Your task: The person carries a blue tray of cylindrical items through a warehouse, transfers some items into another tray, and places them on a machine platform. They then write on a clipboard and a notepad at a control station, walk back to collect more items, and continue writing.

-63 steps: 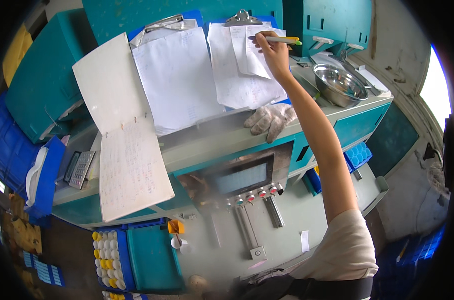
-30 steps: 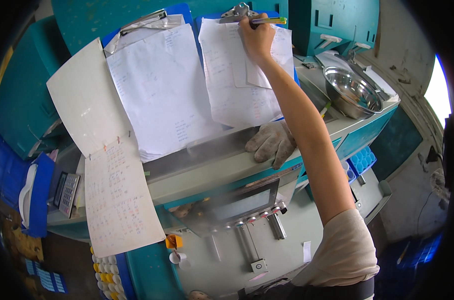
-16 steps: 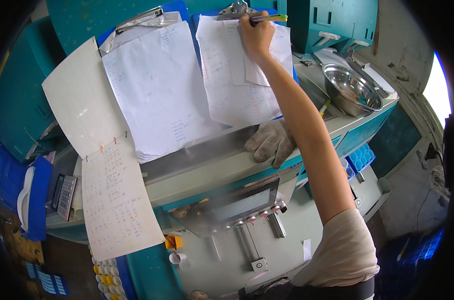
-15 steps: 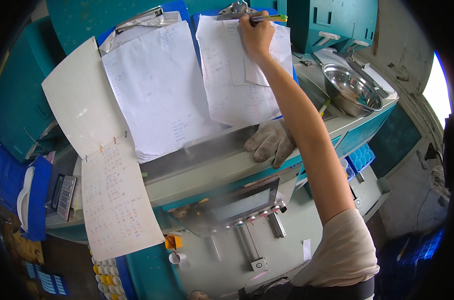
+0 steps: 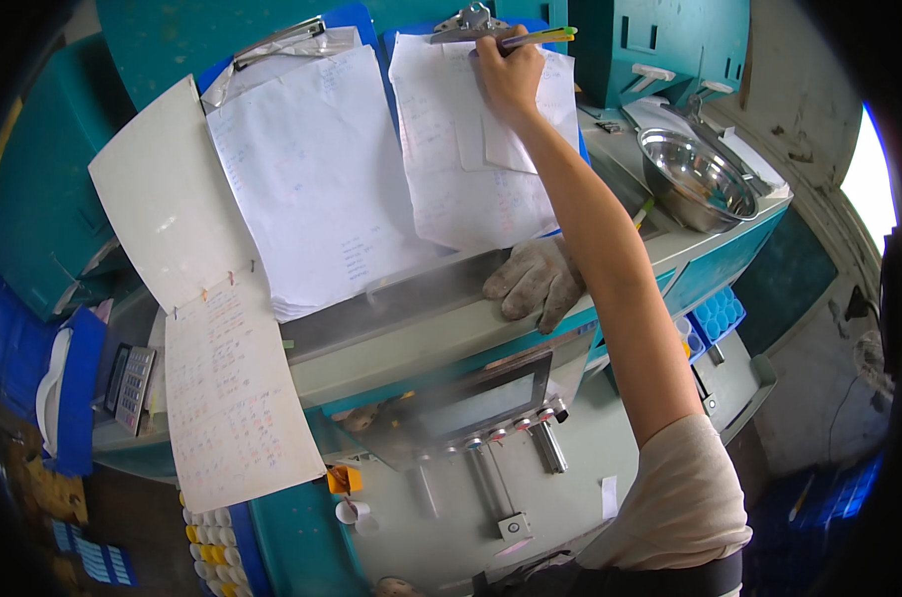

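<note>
Bent over the right clipboard's sheets (image 5: 431, 139), my right hand (image 5: 511, 72) is closed around slim pens (image 5: 545, 36) whose green and orange ends stick out to the right. Its fingers rest at the top of the sheet, just below the metal clip (image 5: 471, 22). A smaller folded paper (image 5: 506, 144) lies on that sheet beneath my wrist. Beside it on the left is a second blue clipboard with a thick stack of handwritten sheets (image 5: 317, 189). My left hand is out of view. A dirty grey work glove (image 5: 533, 284) lies at the counter edge, partly behind my right forearm.
An open notebook (image 5: 232, 398) hangs over the counter's left front, near a calculator (image 5: 133, 383) and a blue tray (image 5: 78, 398). At the right stands a steel bowl (image 5: 695, 179). A machine panel with a screen (image 5: 481, 403) and buttons sits below the counter edge.
The pens in my right hand have tilted slightly, their free ends a little higher. My hand stays at the top of the right sheet. The view has shifted slightly.
</note>
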Demonstrator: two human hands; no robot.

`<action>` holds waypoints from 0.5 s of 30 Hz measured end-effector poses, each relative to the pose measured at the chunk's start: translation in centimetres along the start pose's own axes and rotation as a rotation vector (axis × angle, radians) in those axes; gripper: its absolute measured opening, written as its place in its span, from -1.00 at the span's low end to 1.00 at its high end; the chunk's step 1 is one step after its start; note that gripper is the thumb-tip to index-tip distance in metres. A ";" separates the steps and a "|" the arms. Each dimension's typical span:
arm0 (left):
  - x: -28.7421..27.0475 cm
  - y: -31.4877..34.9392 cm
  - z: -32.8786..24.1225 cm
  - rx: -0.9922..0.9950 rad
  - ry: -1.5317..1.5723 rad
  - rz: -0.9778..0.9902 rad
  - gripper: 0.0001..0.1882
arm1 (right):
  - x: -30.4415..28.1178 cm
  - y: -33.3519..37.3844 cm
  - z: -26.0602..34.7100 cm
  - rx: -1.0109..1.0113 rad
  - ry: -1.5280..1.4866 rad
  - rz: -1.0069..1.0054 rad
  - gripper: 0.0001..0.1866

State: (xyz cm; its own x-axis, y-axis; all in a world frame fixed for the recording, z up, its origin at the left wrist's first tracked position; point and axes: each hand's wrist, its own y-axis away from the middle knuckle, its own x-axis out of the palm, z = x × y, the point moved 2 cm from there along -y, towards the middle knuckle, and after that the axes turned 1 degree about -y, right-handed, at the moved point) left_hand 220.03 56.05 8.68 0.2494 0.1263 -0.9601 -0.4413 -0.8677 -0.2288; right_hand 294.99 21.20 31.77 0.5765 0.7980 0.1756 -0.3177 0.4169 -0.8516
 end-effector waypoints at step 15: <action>0.1 1.1 1.1 -0.012 0.026 -0.022 -0.51 | 0.1 0.0 -0.8 0.060 -0.021 -0.017 -0.75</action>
State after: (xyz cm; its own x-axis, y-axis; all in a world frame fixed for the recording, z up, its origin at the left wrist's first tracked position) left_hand 218.66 55.64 8.13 0.2809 0.1331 -0.9505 -0.4254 -0.8705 -0.2476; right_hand 295.68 20.96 31.41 0.5665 0.7993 0.2004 -0.3532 0.4552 -0.8173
